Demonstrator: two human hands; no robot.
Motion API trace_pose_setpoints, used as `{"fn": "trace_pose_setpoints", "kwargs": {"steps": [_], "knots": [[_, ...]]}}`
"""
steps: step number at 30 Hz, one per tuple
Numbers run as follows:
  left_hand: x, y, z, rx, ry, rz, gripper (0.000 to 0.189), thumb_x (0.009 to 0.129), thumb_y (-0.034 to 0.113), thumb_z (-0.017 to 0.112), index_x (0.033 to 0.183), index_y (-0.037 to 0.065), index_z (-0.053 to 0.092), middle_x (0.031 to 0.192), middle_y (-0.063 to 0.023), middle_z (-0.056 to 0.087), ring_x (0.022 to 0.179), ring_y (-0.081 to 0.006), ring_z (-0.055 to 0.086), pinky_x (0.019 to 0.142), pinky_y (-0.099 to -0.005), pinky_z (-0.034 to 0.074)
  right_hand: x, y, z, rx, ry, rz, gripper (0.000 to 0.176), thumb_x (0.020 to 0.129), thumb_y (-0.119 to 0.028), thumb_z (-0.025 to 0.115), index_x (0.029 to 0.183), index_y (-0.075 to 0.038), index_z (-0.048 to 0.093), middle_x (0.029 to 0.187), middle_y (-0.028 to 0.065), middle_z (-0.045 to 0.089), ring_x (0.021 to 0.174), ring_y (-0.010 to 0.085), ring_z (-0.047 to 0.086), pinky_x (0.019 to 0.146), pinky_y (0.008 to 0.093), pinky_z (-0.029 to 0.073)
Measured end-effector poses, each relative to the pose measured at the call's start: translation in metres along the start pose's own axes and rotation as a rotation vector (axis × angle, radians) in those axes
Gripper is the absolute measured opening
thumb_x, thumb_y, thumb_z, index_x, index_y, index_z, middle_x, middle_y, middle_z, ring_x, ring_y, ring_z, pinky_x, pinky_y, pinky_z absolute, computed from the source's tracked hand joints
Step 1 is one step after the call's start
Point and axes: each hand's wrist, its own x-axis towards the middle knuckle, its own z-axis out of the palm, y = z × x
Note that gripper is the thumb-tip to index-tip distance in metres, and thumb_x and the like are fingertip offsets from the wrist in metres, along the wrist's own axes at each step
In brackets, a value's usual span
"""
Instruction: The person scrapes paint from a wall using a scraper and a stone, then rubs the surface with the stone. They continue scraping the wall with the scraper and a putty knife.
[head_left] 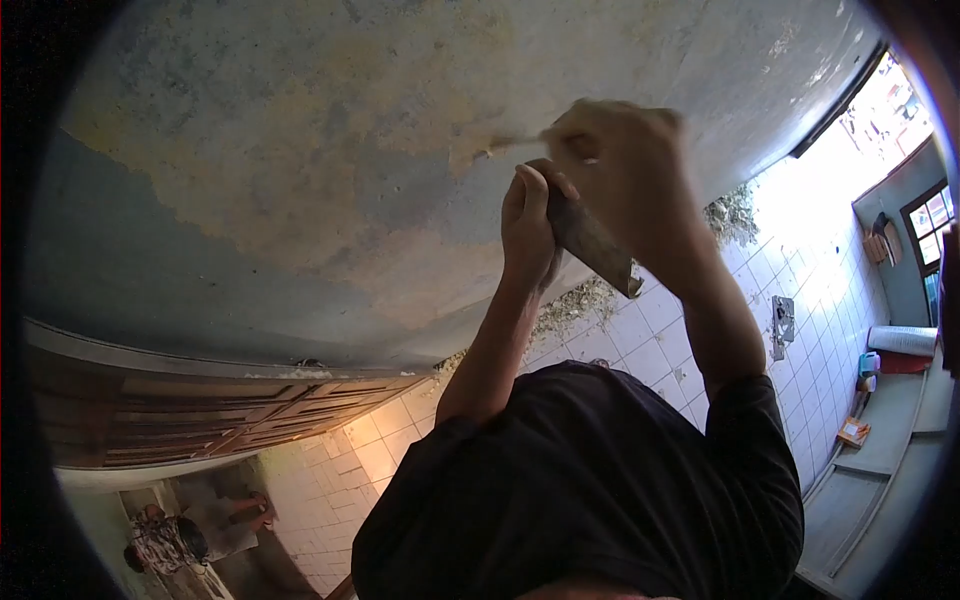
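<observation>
Patches of bare plaster and peeling paint cover the wall (330,180) in front of me. My left hand (532,220) is closed around one end of a flat, greyish board or plate (597,250), which slants down to the right. Above it, my right hand (620,150) is raised and blurred, its fingers closed on a thin tool (515,141). The tool points left, its tip at or close to the wall beside a flaking paint edge. Whether the tip touches the wall is hard to tell.
Flakes of debris (578,308) lie along the wall's base on the tiled floor (650,340). A wooden door (200,410) is at lower left, with another person (170,540) beyond. At right are a floor object (783,322), a white roll (902,340) and a bright opening.
</observation>
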Motion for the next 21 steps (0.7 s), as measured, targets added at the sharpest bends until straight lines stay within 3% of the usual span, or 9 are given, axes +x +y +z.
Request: {"fn": "trace_pose_setpoints", "kwargs": {"steps": [1, 4, 5, 7, 9, 16, 19, 21], "knots": [[-0.002, 0.001, 0.001, 0.005, -0.001, -0.009, 0.038, 0.11, 0.039, 0.039, 0.108, 0.005, 0.056, 0.082, -0.0039, 0.06, 0.078, -0.0112, 0.058, 0.072, -0.0273, 0.051, -0.004, 0.0, 0.005, -0.041, -0.07, 0.008, 0.006, 0.082, -0.007, 0.077, 0.084, -0.001, 0.074, 0.074, 0.0096, 0.073, 0.06, 0.0174, 0.07, 0.054, 0.0286, 0.056], [0.001, 0.001, 0.004, -0.022, 0.067, -0.048, 0.04, 0.109, 0.041, 0.04, 0.109, 0.004, 0.056, 0.082, -0.0041, 0.061, 0.079, -0.0107, 0.058, 0.073, -0.0262, 0.052, -0.006, -0.004, 0.002, 0.022, -0.133, 0.106, 0.007, 0.083, -0.008, 0.076, 0.084, -0.001, 0.074, 0.075, 0.0099, 0.073, 0.063, 0.0182, 0.072, 0.057, 0.0291, 0.057], [0.004, -0.006, -0.008, -0.006, 0.005, -0.011, 0.04, 0.109, 0.04, 0.04, 0.111, 0.003, 0.056, 0.087, -0.0045, 0.062, 0.081, -0.0109, 0.059, 0.074, -0.0266, 0.052, -0.006, -0.007, -0.008, 0.072, 0.031, 0.08, 0.01, 0.083, -0.006, 0.068, 0.075, -0.001, 0.065, 0.068, 0.013, 0.066, 0.059, 0.0227, 0.067, 0.058, 0.036, 0.055], [0.002, -0.005, -0.012, 0.011, -0.04, 0.021, 0.041, 0.109, 0.04, 0.04, 0.113, 0.003, 0.056, 0.092, -0.0049, 0.063, 0.084, -0.0112, 0.061, 0.076, -0.0269, 0.053, 0.0, -0.008, -0.007, 0.057, 0.057, 0.058, 0.011, 0.083, -0.006, 0.068, 0.074, -0.001, 0.065, 0.067, 0.0127, 0.066, 0.059, 0.0227, 0.067, 0.057, 0.0359, 0.055], [0.001, -0.003, -0.01, -0.04, -0.04, -0.012, 0.037, 0.105, 0.021, 0.05, 0.135, 0.0, 0.048, 0.122, -0.0112, 0.06, 0.105, -0.0174, 0.064, 0.084, -0.03, 0.056, -0.002, -0.009, -0.001, 0.037, 0.026, 0.045, 0.012, 0.083, -0.006, 0.068, 0.072, -0.001, 0.064, 0.064, 0.012, 0.064, 0.057, 0.0224, 0.066, 0.056, 0.0361, 0.055], [-0.001, -0.008, -0.009, -0.056, -0.031, -0.011, 0.036, 0.106, 0.022, 0.05, 0.135, 0.001, 0.047, 0.121, -0.0104, 0.06, 0.105, -0.0167, 0.063, 0.083, -0.0303, 0.056, -0.003, -0.006, 0.008, 0.069, 0.029, 0.065, 0.015, 0.083, -0.004, 0.068, 0.07, -0.001, 0.063, 0.064, 0.0137, 0.065, 0.056, 0.0214, 0.067, 0.053, 0.0348, 0.055], [0.003, -0.014, -0.02, -0.028, -0.043, 0.009, 0.037, 0.106, 0.022, 0.051, 0.135, 0.001, 0.046, 0.122, -0.01, 0.06, 0.105, -0.0165, 0.063, 0.084, -0.0305, 0.056, 0.001, -0.01, 0.008, 0.016, -0.102, 0.053, 0.014, 0.083, -0.004, 0.068, 0.071, 0.0, 0.064, 0.065, 0.0142, 0.066, 0.057, 0.0214, 0.068, 0.053, 0.0343, 0.055], [-0.001, -0.016, -0.031, -0.064, -0.069, -0.037, 0.04, 0.107, 0.028, 0.05, 0.137, 0.001, 0.045, 0.124, -0.0109, 0.059, 0.107, -0.0177, 0.063, 0.087, -0.0313, 0.057, 0.001, -0.02, -0.011, 0.105, 0.144, 0.106, 0.012, 0.082, -0.004, 0.068, 0.072, 0.001, 0.065, 0.065, 0.0151, 0.066, 0.057, 0.0222, 0.068, 0.056, 0.0355, 0.056]]}}
